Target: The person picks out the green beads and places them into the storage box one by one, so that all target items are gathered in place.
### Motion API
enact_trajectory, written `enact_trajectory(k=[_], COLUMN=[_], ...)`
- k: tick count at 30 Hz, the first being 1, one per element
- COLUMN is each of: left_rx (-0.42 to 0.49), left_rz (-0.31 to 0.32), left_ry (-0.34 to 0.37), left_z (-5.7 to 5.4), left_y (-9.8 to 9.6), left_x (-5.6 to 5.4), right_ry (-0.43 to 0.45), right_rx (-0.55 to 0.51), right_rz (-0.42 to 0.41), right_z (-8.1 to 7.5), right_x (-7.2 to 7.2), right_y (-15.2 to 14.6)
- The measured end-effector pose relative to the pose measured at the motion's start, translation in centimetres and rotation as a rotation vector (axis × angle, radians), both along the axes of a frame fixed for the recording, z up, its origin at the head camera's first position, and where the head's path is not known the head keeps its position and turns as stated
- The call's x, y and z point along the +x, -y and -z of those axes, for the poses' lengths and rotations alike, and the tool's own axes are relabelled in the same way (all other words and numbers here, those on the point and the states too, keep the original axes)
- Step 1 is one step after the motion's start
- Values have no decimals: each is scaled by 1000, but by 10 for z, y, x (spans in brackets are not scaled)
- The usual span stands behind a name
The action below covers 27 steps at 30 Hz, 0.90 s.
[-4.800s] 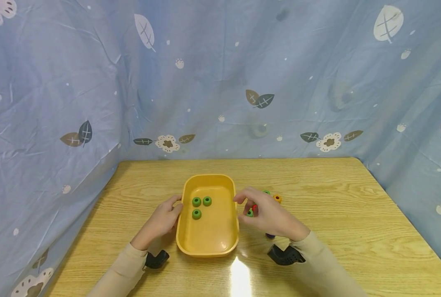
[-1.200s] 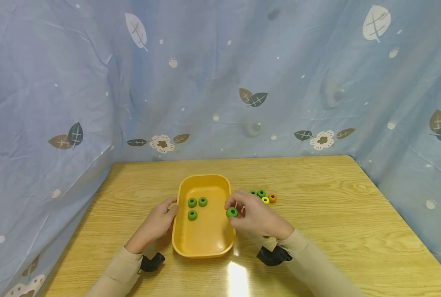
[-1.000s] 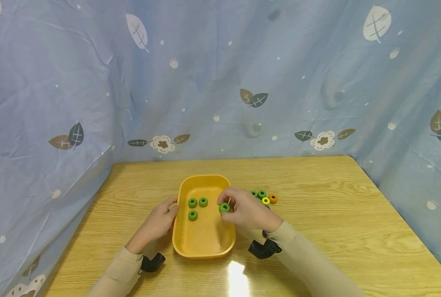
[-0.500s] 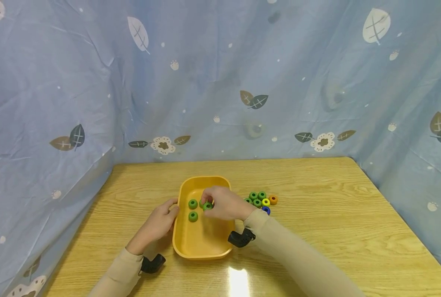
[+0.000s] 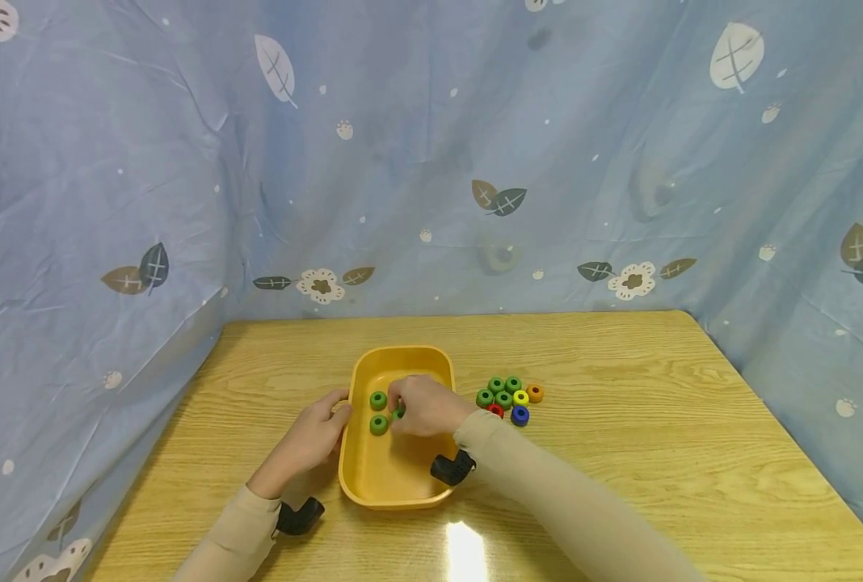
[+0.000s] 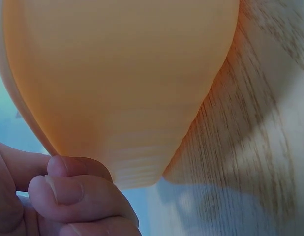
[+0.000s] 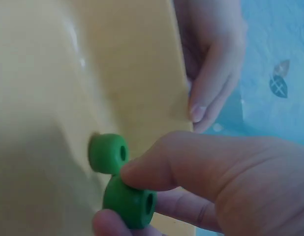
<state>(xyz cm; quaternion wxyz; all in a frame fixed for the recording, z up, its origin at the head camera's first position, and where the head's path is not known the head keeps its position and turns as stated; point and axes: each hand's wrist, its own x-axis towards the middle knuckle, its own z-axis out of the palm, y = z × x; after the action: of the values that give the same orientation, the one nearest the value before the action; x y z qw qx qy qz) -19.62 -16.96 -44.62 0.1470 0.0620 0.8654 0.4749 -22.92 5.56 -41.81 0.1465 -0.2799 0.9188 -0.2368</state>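
In the head view my right hand (image 5: 427, 406) reaches inside the yellow tray (image 5: 395, 495), pinching a green bead (image 7: 127, 204) between thumb and fingers low over the tray floor. Another green bead (image 7: 107, 153) stands right beside it in the right wrist view. Two green beads in the tray, an upper bead (image 5: 378, 400) and a lower bead (image 5: 378, 424), show left of the fingertips. My left hand (image 5: 317, 432) holds the tray's left side; its curled fingers (image 6: 83, 191) meet the rim in the left wrist view. The right hand hides part of the tray floor.
Right of the tray, on the wooden table (image 5: 657, 453), lies a cluster of several green beads (image 5: 503, 399), a yellow bead (image 5: 520, 398), an orange bead (image 5: 536, 394), a blue bead (image 5: 520, 416) and a partly covered red bead (image 5: 495, 412). A patterned blue curtain (image 5: 402, 162) hangs behind.
My right hand has carried a green bead from the right side leftward over the tray rim and down among the beads inside. The left hand keeps its hold on the tray.
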Motion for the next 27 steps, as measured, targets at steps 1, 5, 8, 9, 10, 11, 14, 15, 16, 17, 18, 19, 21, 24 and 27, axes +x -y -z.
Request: enact_trajectory(k=[1,5,8,9,10,11,14,15,16,17,18,19,21,24,27], left_rx=[3,7,8,10,11,12,10,9,7,6,4,0,-2,-3,-2], left_rz=[0,-3,-4,-3,-4,-4,-3,-2,-3,-3,-2,-1,4,7,8], left_ry=[0,0,2,4,5,6,10,10,9,9,7,4,-3,-5,-5], left_z=[0,0,0,1,1,1,1,1,2,1,1,1,1,2,2], left_y=[0,1,1,0,0,0,0,0,0,0,0,0,0,0,1], left_x=[0,0,0,0,0,0,0,0,0,0,0,0,-1,-1,-1], right_ry=[-9,-41,-34,-29,-21,-17,-5,-3,1,2,5,10,16,28,30], right_rx=[10,39,46,47,48,50,50,50,46,44,42,38,30,18,2], right_rz=[4,10,9,9,8,6,4,4,6,8,12,16,26,38,42], right_z=[1,6,7,7,7,7,7,7,7,7,7,6,5,4,2], right_x=[0,0,1,2,2,2,2,2,2,2,2,2,2,3,3], right_y=[1,4,6,6,6,6,6,6,5,5,4,3,2,-1,-4])
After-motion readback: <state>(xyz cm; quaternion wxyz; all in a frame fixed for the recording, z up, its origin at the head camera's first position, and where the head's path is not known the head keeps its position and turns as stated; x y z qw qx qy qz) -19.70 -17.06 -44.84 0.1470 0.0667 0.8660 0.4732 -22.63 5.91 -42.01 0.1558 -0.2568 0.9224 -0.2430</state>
